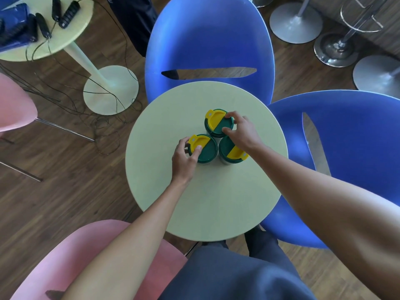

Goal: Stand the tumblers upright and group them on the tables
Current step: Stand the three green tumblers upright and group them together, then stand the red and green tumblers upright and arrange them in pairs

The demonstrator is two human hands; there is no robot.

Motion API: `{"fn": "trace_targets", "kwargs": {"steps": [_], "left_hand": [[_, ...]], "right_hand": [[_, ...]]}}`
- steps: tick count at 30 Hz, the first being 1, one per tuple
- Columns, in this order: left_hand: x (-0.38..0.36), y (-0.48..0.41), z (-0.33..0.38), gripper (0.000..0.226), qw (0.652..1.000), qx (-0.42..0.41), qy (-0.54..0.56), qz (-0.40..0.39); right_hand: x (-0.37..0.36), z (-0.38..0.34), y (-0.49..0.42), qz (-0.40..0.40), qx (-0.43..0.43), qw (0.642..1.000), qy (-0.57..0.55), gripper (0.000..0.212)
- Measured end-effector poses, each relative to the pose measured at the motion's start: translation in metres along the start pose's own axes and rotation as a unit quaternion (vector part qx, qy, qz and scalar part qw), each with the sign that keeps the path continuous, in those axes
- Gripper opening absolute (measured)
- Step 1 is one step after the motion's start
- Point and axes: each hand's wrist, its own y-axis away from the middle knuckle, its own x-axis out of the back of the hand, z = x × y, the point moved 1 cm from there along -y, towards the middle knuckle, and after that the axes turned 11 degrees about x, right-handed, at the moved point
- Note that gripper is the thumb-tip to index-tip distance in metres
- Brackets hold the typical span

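Three tumblers with green lids and yellow flip tabs stand upright, close together, near the middle of a round pale-green table (207, 204). My left hand (184, 161) grips the lid of the near-left tumbler (206, 151) from its left side, thumb on the yellow tab. My right hand (242, 132) holds the far tumbler (217, 124) by its lid rim, fingers on its right edge. The near-right tumbler (229, 151) sits under my right wrist, partly hidden, and touches the other two.
Two blue chairs (207, 35) (355, 131) stand behind and right of the table; pink chairs (91, 256) (15, 105) sit near-left and left. A second round table (65, 35) at far left carries black handles, cables and a blue box. Metal stool bases (296, 24) stand far right.
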Motion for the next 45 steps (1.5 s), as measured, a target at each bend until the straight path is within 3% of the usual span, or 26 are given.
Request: {"fn": "trace_targets", "kwargs": {"steps": [4, 8, 10, 13, 21, 32, 39, 45], "left_hand": [[0.000, 0.004, 0.004, 0.042, 0.999, -0.020, -0.019, 0.038], [0.002, 0.011, 0.029, 0.021, 0.954, -0.191, -0.160, 0.166], [-0.005, 0.014, 0.050, 0.019, 0.924, -0.268, -0.212, 0.174], [-0.030, 0.025, 0.086, 0.018, 0.904, -0.322, -0.247, 0.131], [-0.153, 0.093, 0.151, 0.017, 0.881, -0.362, -0.304, -0.003], [-0.429, 0.279, 0.201, 0.018, 0.824, -0.437, -0.335, -0.131], [-0.567, 0.374, 0.277, 0.016, 0.794, -0.495, -0.308, -0.174], [-0.645, 0.385, 0.356, 0.014, 0.778, -0.527, -0.302, -0.160]], "right_hand": [[0.003, -0.001, 0.010, 0.024, 0.014, 1.000, 0.012, 0.041], [0.019, 0.000, 0.027, 0.083, 0.027, 0.996, -0.005, 0.031], [0.033, 0.000, 0.038, 0.099, 0.028, 0.995, -0.015, 0.026], [0.061, 0.003, 0.059, 0.117, 0.011, 0.992, -0.045, 0.023], [0.171, 0.070, 0.134, 0.201, -0.030, 0.975, -0.089, 0.018], [0.386, 0.250, 0.299, 0.336, -0.087, 0.933, -0.092, 0.012], [0.529, 0.317, 0.364, 0.382, -0.104, 0.916, -0.067, 0.015], [0.636, 0.343, 0.349, 0.408, -0.086, 0.907, -0.062, 0.016]]}}
